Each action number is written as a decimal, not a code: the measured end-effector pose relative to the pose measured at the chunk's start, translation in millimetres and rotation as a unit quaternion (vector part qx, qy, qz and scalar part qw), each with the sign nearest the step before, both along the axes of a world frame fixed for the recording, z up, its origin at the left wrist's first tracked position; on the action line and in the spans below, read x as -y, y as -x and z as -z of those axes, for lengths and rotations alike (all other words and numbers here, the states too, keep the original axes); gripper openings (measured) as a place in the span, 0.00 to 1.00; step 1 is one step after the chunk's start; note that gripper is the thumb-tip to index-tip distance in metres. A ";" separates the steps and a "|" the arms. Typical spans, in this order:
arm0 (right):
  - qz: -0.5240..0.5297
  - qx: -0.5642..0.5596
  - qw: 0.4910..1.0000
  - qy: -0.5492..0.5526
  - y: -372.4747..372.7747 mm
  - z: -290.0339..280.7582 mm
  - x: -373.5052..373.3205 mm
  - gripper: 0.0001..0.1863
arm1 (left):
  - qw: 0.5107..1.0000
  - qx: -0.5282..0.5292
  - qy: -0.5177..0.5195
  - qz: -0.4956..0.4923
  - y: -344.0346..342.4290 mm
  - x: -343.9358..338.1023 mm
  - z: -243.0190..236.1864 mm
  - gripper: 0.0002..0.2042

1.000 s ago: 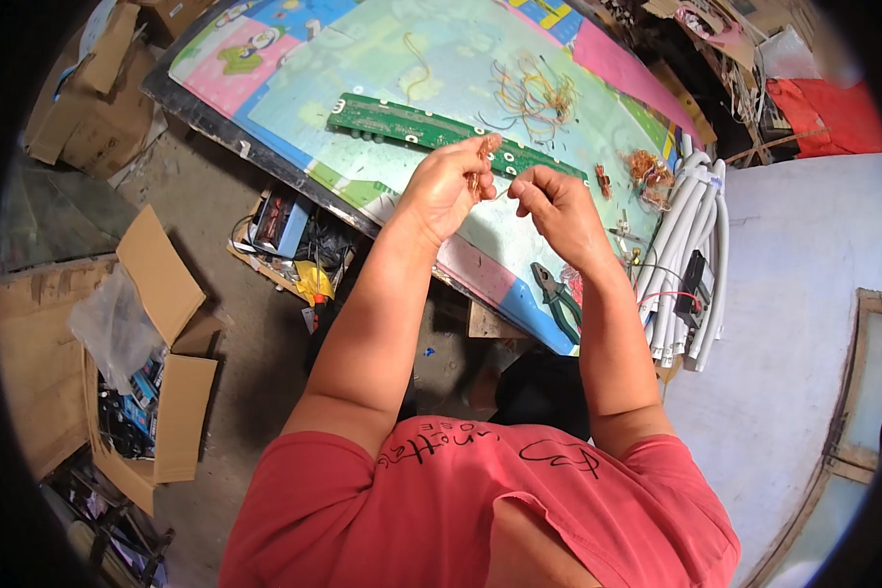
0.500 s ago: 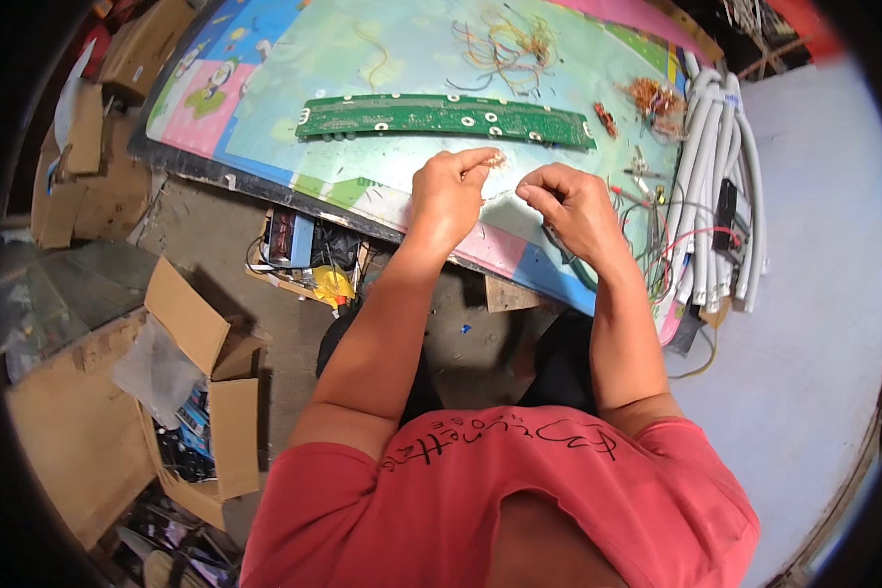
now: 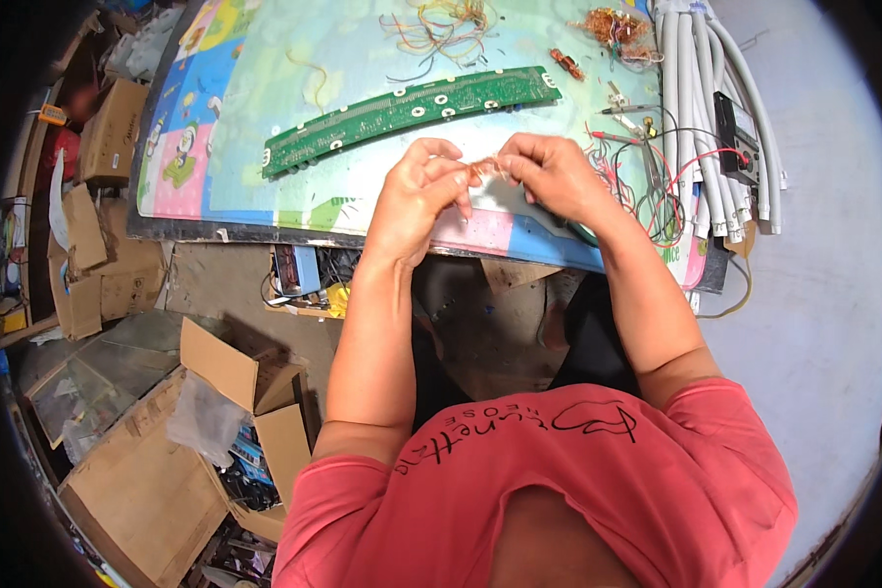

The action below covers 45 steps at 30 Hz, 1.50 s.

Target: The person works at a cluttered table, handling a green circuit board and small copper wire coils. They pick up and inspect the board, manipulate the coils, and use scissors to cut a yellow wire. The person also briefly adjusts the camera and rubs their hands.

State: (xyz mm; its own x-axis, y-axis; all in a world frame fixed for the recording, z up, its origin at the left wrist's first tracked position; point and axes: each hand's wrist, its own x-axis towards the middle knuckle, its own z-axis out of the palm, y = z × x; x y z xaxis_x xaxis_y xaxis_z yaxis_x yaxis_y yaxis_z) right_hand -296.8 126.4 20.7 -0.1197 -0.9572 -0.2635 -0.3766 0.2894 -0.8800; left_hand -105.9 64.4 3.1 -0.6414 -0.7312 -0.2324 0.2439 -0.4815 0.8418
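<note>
Between my two hands, above the near part of the table, is a small tangle of thin copper-coloured wire (image 3: 484, 170). My left hand (image 3: 424, 191) pinches its left end between thumb and fingers. At the other end the fingertips of my right hand (image 3: 556, 174) are closed on the same wire. Just beyond my hands a long green circuit board (image 3: 402, 111) lies slanted on the table. Behind it, a loose heap of coloured wires (image 3: 446, 34) is spread out. A small copper coil piece (image 3: 566, 64) lies right of the board.
The table (image 3: 235, 211) has a patterned cover. On its right are a copper wire bundle (image 3: 612, 27), test leads (image 3: 647, 147), a black box (image 3: 737, 137) and grey-white tubes (image 3: 701, 98). An opened cardboard box (image 3: 289, 446) stands on the floor at lower left.
My right hand has come over to the left hand, and both now hold the copper wire, which was in the left fingers alone. The view has shifted, so the board appears tilted.
</note>
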 end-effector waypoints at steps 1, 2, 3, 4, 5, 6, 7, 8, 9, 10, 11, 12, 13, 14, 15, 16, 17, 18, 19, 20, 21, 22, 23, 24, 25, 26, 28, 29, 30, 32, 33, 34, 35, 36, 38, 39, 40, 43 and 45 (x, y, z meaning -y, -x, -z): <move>-0.029 -0.065 0.997 0.029 -6.1 0.6 -1.2 0.09 | 0.999 -0.010 -0.014 -0.046 0.5 1.0 3.4 0.08; -0.052 -0.115 0.991 0.052 -13.6 0.5 -6.0 0.08 | 0.995 0.059 0.028 -0.071 1.5 1.3 8.3 0.07; -0.085 -0.170 0.975 0.118 -18.4 -0.4 -9.8 0.07 | 0.985 0.127 0.070 -0.096 2.9 1.1 13.5 0.05; -0.114 -0.223 0.952 0.178 -22.2 -0.5 -15.2 0.06 | 0.968 0.196 0.107 -0.115 5.9 -1.5 15.3 0.04; -0.110 -0.217 0.953 0.179 -22.3 -4.7 -18.5 0.05 | 0.918 0.296 0.238 -0.116 8.0 -5.0 15.4 0.02; -0.110 -0.208 0.956 0.176 -20.6 -9.1 -16.8 0.05 | 0.904 0.314 0.282 -0.075 5.8 -6.7 13.0 0.02; -0.109 -0.199 0.959 0.171 -17.9 -13.3 -14.5 0.06 | 0.886 0.329 0.324 -0.030 2.8 -8.8 4.0 0.02; -0.105 -0.192 0.962 0.165 -14.2 -14.0 -12.9 0.06 | 0.867 0.340 0.365 0.015 1.5 -9.5 -2.9 0.01; -0.085 -0.150 0.975 0.138 -10.6 -9.7 -11.4 0.07 | 0.900 0.311 0.291 0.089 -1.6 -6.7 -6.7 0.02; -0.068 -0.108 0.988 0.090 -10.0 -11.4 -9.7 0.07 | 0.943 0.223 0.237 0.077 -5.8 -3.0 -6.2 0.02; -0.050 -0.065 0.996 0.042 -10.1 -14.0 -7.9 0.07 | 0.973 0.132 0.179 0.064 -9.7 0.1 -4.0 0.02; -0.033 -0.022 0.999 -0.006 -10.4 -16.0 -6.7 0.07 | 0.991 0.039 0.119 0.051 -11.2 1.7 -1.3 0.02; -0.023 -0.014 1.000 0.005 -12.5 -10.7 -7.5 0.07 | 0.998 -0.015 0.055 -0.032 -7.5 0.6 2.0 0.03; -0.041 -0.076 0.994 0.069 -16.1 -4.2 -8.5 0.07 | 0.997 -0.001 0.046 -0.067 -3.5 -0.3 4.1 0.03; -0.059 -0.138 0.980 0.132 -20.8 2.0 -9.9 0.07 | 0.994 0.012 0.036 -0.102 0.5 -1.3 5.5 0.04; -0.075 -0.198 0.959 0.191 -25.2 4.8 -12.6 0.07 | 0.990 0.026 0.023 -0.134 5.1 -3.7 6.9 0.04; -0.106 -0.235 0.942 0.215 -27.8 3.9 -16.4 0.07 | 0.979 0.102 0.082 -0.156 8.7 -7.3 6.3 0.01; -0.127 -0.238 0.940 0.207 -26.9 1.7 -16.8 0.07 | 0.957 0.189 0.174 -0.136 8.7 -9.9 2.9 0.01; -0.149 -0.239 0.939 0.198 -25.8 0.0 -17.9 0.07 | 0.918 0.274 0.262 -0.114 6.7 -13.5 -2.1 0.01; -0.170 -0.240 0.937 0.190 -24.1 -1.8 -19.1 0.07 | 0.865 0.354 0.345 -0.090 4.9 -15.8 -3.8 0.01; -0.183 -0.219 0.940 0.186 -20.9 -3.5 -19.3 0.08 | 0.857 0.338 0.388 -0.031 0.9 -16.6 8.4 0.01; -0.184 -0.175 0.958 0.135 -16.8 -7.9 -20.4 0.07 | 0.871 0.326 0.366 0.038 -0.2 -16.8 5.7 0.02; -0.186 -0.129 0.970 0.085 -13.9 -14.2 -20.3 0.07 | 0.879 0.313 0.343 0.105 -3.2 -18.0 -3.6 0.02; -0.187 -0.083 0.978 0.035 -11.9 -19.7 -20.2 0.07 | 0.883 0.298 0.318 0.172 -6.3 -17.9 -13.2 0.02; -0.148 0.027 0.988 -0.038 -12.1 -26.0 -20.7 0.07 | 0.925 0.259 0.176 0.213 -10.9 -14.9 -24.3 0.02; -0.124 0.055 0.990 -0.028 -13.5 -26.2 -21.3 0.07 | 0.961 0.164 0.118 0.189 -12.9 -17.3 -22.8 0.03; -0.074 0.111 0.991 -0.006 -15.7 -21.5 -22.6 0.07 | 0.990 -0.034 -0.001 0.136 -14.9 -21.8 -15.9 0.04; -0.056 0.115 0.992 0.010 -18.9 -15.5 -22.0 0.08 | 0.991 -0.054 -0.028 0.120 -13.7 -20.9 -16.7 0.07; -0.042 0.104 0.993 0.032 -23.1 -5.0 -20.3 0.08 | 0.996 -0.053 -0.026 0.073 -9.3 -19.5 -13.9 0.07; -0.010 0.081 0.994 0.070 -33.0 6.7 -16.2 0.09 | 0.998 -0.055 -0.029 -0.017 3.9 -18.9 -2.4 0.08; -0.018 0.037 0.999 0.033 -34.6 7.0 -17.9 0.11 | 0.998 0.021 -0.009 -0.063 4.7 -20.5 -0.7 0.08; -0.057 -0.026 0.997 0.039 -30.5 16.5 -21.1 0.13 | 0.988 0.092 0.058 -0.108 7.8 -20.8 2.6 0.07; -0.079 -0.052 0.994 0.062 -31.9 20.5 -22.8 0.15 | 0.967 0.160 0.126 -0.154 9.1 -21.7 8.0 0.07; -0.100 -0.078 0.988 0.084 -35.7 22.1 -24.4 0.16 | 0.934 0.224 0.192 -0.199 10.3 -23.1 9.8 0.06; -0.112 -0.076 0.984 0.117 -41.2 12.8 -24.7 0.15 | 0.861 0.356 0.319 -0.172 9.6 -26.2 1.0 0.04; -0.077 -0.030 0.995 0.050 -40.7 11.2 -22.7 0.10 | 0.837 0.383 0.364 -0.145 8.6 -24.4 6.3 0.05; -0.044 0.021 0.999 -0.017 -41.0 9.9 -22.1 0.05 | 0.808 0.411 0.405 -0.120 4.6 -23.7 8.7 0.05; -0.158 -0.145 0.974 0.071 -33.6 -3.4 -22.6 0.07 | 0.839 0.401 0.364 0.049 -4.4 -22.7 1.5 0.03; -0.164 -0.146 0.965 0.144 -21.0 -1.7 -20.5 0.06 | 0.872 0.357 0.289 0.169 -5.8 -17.4 -12.2 0.03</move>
